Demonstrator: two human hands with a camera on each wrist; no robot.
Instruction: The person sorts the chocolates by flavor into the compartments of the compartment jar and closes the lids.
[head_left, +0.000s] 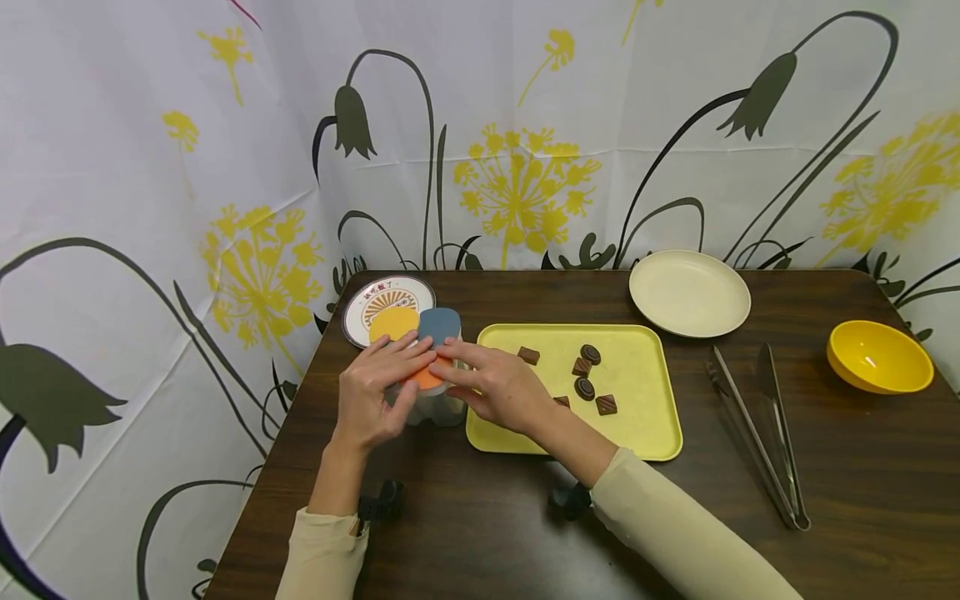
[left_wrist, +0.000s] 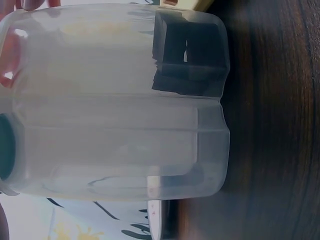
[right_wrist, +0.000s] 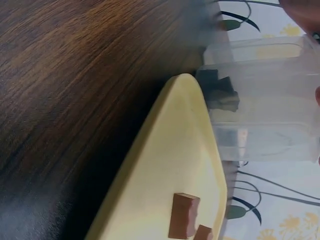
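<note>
A clear, lobed plastic container (head_left: 441, 410) stands upright on the table, topped with yellow (head_left: 393, 322), blue (head_left: 441, 322) and orange (head_left: 425, 381) lids. My left hand (head_left: 371, 396) rests its fingers across the top, with the thumb at the orange lid's near edge. From the other side, my right hand (head_left: 504, 385) touches the orange lid with its fingertips. Dark pieces (left_wrist: 187, 55) lie at the bottom of one compartment in the left wrist view. Several chocolates (head_left: 584, 388) are scattered on a yellow tray (head_left: 637, 433) right of the container.
A patterned plate (head_left: 358, 321) sits behind the container. Farther right are a cream plate (head_left: 690, 293), metal tongs (head_left: 797, 492) lying spread, and a yellow bowl (head_left: 879, 358). A flowered cloth (head_left: 525, 83) hangs behind the dark wooden table (head_left: 480, 525).
</note>
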